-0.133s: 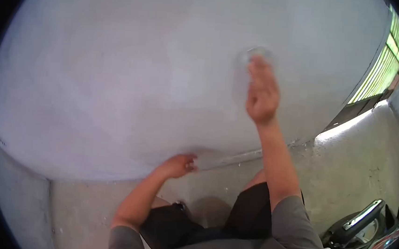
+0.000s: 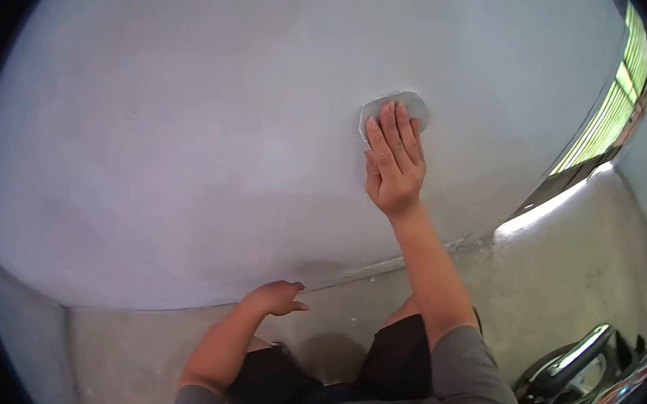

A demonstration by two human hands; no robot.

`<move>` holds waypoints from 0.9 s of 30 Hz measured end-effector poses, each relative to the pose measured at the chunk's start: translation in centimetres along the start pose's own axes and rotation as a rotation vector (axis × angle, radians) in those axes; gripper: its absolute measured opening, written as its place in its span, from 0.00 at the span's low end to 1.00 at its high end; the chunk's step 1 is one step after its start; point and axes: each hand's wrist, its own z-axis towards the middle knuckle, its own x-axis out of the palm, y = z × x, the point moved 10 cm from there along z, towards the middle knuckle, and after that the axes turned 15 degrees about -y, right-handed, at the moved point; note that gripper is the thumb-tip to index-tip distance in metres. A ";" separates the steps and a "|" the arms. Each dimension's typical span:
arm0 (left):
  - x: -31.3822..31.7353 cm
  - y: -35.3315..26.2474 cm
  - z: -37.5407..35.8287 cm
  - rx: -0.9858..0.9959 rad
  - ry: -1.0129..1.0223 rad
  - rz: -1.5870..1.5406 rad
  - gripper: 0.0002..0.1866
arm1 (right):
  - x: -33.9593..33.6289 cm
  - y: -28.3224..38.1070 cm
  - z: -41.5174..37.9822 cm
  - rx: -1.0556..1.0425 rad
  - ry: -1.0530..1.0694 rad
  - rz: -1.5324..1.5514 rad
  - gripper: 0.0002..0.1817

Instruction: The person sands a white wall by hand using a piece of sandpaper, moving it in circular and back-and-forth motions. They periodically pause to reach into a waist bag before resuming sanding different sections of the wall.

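My right hand point(image 2: 397, 158) lies with its fingers flat on a thin, rounded grey pad point(image 2: 415, 103), pressing it against the pale wall point(image 2: 195, 101). The pad looks like a piece of sandpaper, though its face against the wall is hidden. Only its upper and left edges show past the fingers. Lower down, near the foot of the wall, my left hand point(image 2: 278, 297) hangs in front of my knees. Its thumb and fingers are apart, and nothing is in them.
A concrete floor point(image 2: 137, 347) meets the wall along a rough seam below my hands. Another wall point(image 2: 14, 314) stands at the left. Part of a motorbike point(image 2: 580, 366) is at the lower right. A bright slatted opening point(image 2: 603, 121) lies beyond the wall's right edge.
My right hand has slid the pad down and to the left along the wall. My left hand sits slightly lower in view, its fingers more clearly apart. The view has shifted a little.
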 end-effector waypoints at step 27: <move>3.0 -25.8 0.4 0.354 -0.357 -0.629 0.27 | -4.2 -3.0 -1.3 -0.039 0.040 0.265 0.21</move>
